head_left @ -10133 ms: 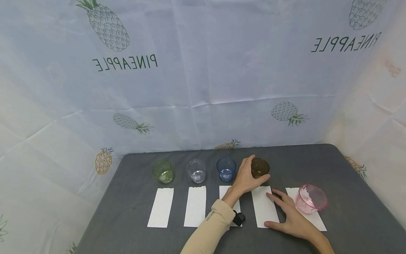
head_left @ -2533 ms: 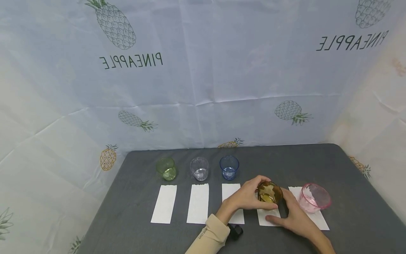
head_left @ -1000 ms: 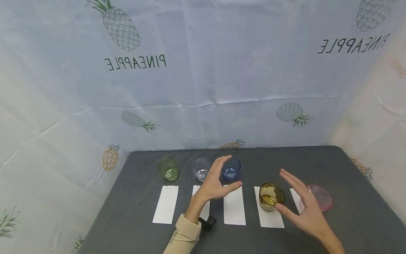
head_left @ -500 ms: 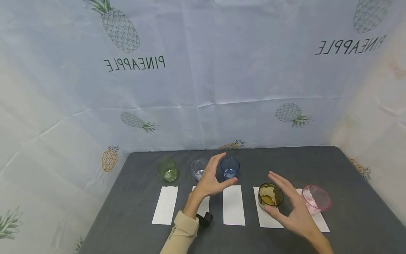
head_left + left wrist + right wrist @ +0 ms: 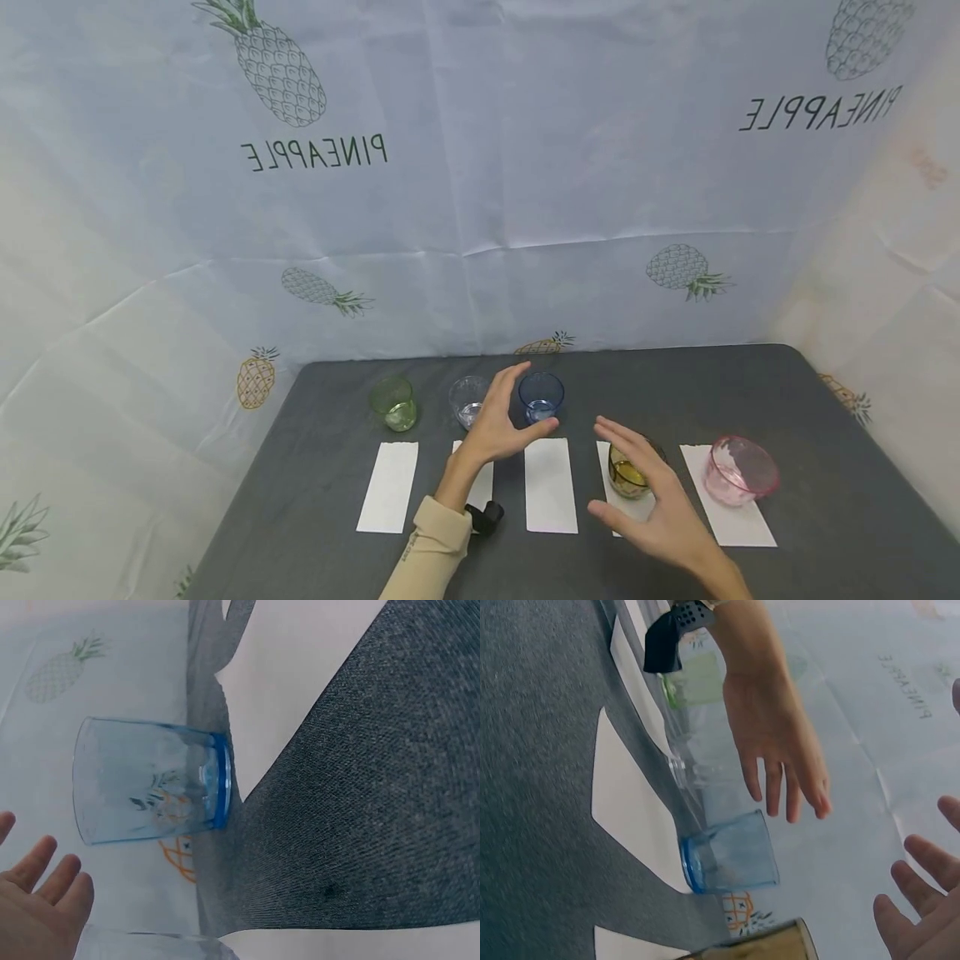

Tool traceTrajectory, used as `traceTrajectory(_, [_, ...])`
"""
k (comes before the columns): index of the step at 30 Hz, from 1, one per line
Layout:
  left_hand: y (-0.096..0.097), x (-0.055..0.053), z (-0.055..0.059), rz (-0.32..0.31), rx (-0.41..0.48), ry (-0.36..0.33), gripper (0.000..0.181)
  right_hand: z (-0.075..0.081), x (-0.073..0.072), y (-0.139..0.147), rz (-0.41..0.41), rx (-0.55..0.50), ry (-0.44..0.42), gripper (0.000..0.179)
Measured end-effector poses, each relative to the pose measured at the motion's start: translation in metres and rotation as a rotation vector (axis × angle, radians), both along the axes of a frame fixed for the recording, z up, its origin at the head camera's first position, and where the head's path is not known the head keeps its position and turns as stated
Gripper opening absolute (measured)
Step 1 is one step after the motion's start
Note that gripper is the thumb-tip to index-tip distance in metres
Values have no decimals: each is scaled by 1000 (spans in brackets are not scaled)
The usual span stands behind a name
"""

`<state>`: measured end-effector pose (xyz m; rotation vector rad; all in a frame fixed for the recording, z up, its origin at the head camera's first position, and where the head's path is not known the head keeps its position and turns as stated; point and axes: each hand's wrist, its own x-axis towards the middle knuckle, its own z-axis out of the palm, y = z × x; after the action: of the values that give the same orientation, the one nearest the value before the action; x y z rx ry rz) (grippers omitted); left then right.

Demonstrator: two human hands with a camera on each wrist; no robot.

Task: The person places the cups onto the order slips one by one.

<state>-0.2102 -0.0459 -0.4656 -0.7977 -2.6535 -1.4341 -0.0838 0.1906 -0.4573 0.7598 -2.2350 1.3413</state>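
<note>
My left hand, fingers spread and thumb apart, hovers just left of the blue glass and overlaps the clear glass. In the left wrist view the blue glass stands upright beyond the fingertips. Holding nothing, my right hand is raised with its thumb apart from the fingers. It partly covers the amber glass, which stands on a white paper strip. From the right wrist, the blue glass appears between my two hands, with the amber glass nearer the camera.
A pink glass stands on the rightmost paper strip. At the back left is a green glass. Bare paper strips lie before the green and blue glasses, the latter strip mid-table. A pineapple-print cloth hangs behind the grey table.
The amber glass came forward from the back row onto its paper strip and was let go. My left hand moved left to beside the blue glass; lately my right hand drifted left across the amber glass.
</note>
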Motion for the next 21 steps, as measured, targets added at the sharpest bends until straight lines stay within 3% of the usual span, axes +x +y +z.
traceTrajectory(10, [2,-3,-5,16,-11,-34,92,-12,0,-22,-13,81,-100,85])
traceTrajectory(21, [6,-9,-11,28,-12,-56,95,-35,-4,-39,-88,222,-186,83])
